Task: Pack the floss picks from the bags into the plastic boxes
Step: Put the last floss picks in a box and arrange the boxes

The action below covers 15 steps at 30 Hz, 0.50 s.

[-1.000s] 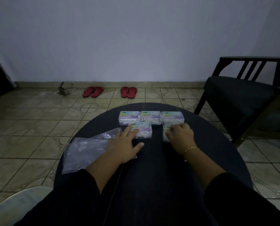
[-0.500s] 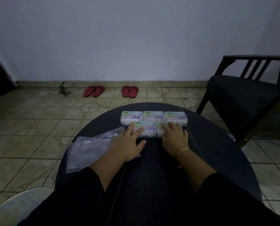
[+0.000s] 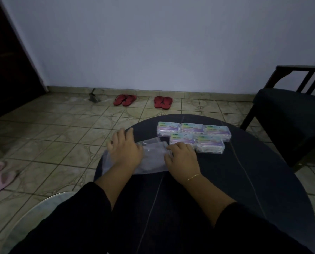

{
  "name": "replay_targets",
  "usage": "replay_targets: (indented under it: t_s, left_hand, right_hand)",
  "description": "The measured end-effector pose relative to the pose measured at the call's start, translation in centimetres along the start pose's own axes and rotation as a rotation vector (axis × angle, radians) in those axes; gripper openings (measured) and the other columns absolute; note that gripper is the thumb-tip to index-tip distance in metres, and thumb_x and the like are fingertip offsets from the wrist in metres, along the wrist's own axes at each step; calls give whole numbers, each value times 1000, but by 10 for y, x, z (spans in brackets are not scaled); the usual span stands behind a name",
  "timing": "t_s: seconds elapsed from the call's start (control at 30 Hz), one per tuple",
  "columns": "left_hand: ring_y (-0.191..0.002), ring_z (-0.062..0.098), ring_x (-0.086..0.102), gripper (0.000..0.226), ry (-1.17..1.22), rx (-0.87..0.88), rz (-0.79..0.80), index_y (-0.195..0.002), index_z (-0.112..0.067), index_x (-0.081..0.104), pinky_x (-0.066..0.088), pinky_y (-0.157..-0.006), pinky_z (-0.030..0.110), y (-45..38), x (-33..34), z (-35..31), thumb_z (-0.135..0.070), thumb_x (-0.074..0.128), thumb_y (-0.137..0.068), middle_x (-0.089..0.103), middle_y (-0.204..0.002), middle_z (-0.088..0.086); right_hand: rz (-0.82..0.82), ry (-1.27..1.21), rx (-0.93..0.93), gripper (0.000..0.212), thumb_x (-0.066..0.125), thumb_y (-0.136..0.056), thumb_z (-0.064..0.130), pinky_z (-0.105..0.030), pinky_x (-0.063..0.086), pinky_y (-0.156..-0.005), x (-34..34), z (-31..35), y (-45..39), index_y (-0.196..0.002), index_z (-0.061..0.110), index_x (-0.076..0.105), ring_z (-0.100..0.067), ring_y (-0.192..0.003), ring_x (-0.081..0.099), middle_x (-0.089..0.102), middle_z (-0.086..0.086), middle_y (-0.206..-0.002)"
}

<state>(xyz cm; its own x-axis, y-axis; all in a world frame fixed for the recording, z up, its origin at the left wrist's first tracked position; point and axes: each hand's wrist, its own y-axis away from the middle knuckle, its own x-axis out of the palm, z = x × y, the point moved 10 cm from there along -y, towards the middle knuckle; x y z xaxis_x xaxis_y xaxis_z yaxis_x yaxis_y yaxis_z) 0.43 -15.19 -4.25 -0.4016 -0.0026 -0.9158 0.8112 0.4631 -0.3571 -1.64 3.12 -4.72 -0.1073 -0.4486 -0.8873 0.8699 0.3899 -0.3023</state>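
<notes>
1. Both hands are now lying on the clear plastic bag [image 3: 153, 160], having left the boxes they were touching half a second ago; the view is also turning leftward.
2. Left hand [image 3: 125, 151] is pressing the bag's left part with fingers spread flat, gripping nothing; right hand [image 3: 182, 158] is resting on its right edge, fingers seeming loosely bent in the dim light, so I cannot tell whether it is pinching the film.
3. Five plastic boxes [image 3: 193, 138] are sitting closed on the round dark table [image 3: 244, 180], three in a far row and two touching just in front.
4. Right hand is lying just beside the nearer left box.
5. Two pairs of red flip-flops [image 3: 144, 100] are lying by the wall; one dark chair [image 3: 290, 114] is standing at right.
</notes>
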Motion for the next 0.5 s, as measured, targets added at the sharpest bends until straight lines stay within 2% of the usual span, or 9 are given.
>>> replay_targets:
  t_s: [0.07, 0.13, 0.23, 0.37, 0.5]
  left_hand:
    - [-134, 26, 27, 66, 50, -178, 51, -143, -20, 29, 20, -106, 45, 3, 1, 33, -42, 51, -86, 28, -149, 9]
    - [-133, 29, 28, 75, 129, -375, 186, -145, -18, 23, 21, -107, 47, 9, 13, 64, -51, 52, -84, 27, -149, 11]
    - [-127, 32, 40, 87, 341, -647, 319, -147, -17, 18, 30, -106, 47, 20, 34, 98, -51, 59, -78, 37, -143, 13]
    - [-114, 34, 52, 86, 467, -708, 279, -143, -12, 25, 44, -88, 39, 24, 39, 121, -35, 70, -74, 51, -130, 14]
    - [-105, 34, 59, 78, 710, -714, 207, -140, -10, 36, 52, -87, 40, 30, 40, 143, -26, 71, -71, 55, -128, 15]
  right_hand:
    - [80, -19, 41, 41, 40, -97, 38, -33, 34, -100, 15, 6, -2, -134, 21, 47, -22, -120, 43, 50, -4, -132]
    - [173, -23, 99, 45, 39, -97, 40, -36, 32, -103, 30, 8, -1, -139, 24, 41, -25, -126, 37, 41, -5, -142]
    - [272, -27, 169, 47, 41, -95, 41, -39, 31, -103, 46, 9, 4, -140, 27, 37, -28, -128, 35, 37, -6, -145]
    - [286, -23, 119, 45, 42, -94, 38, -40, 30, -101, 53, 22, 7, -139, 28, 38, -27, -126, 35, 38, -4, -142]
    - [301, -119, 64, 57, 42, -96, 41, -41, 22, -110, 61, 41, 11, -148, 28, 22, -26, -139, 24, 13, -5, -157]
